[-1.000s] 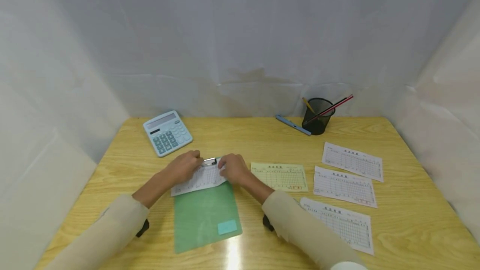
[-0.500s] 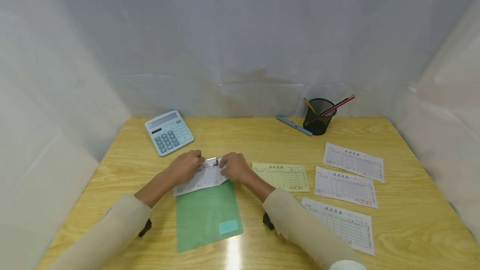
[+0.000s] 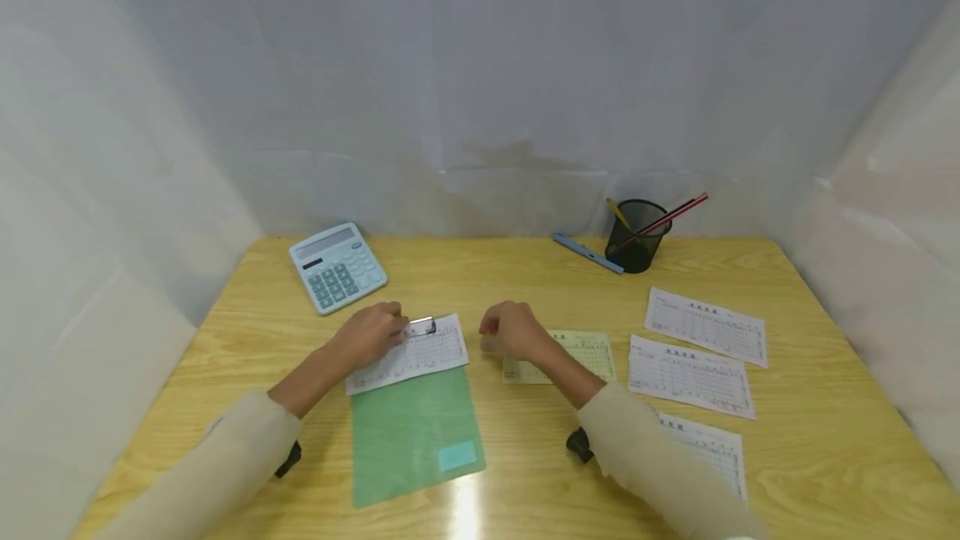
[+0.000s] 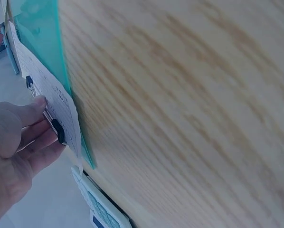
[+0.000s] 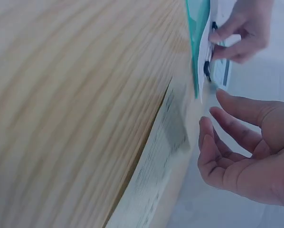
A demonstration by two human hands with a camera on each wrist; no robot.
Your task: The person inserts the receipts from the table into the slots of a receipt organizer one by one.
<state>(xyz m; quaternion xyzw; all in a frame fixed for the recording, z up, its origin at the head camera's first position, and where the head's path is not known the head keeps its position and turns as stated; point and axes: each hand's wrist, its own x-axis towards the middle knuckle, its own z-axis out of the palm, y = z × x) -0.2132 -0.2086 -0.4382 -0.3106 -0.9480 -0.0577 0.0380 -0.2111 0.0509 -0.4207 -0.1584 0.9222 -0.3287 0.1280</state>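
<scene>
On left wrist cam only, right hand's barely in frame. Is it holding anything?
Observer: No. The right wrist view shows the right hand holding nothing.
Operator: What lies just right of the green clipboard?
Observer: In the head view, a yellow form, partly covered by the right forearm.
Operator: More paperwork beyond that?
Observer: Yes, three white forms farther right on the table.
</scene>
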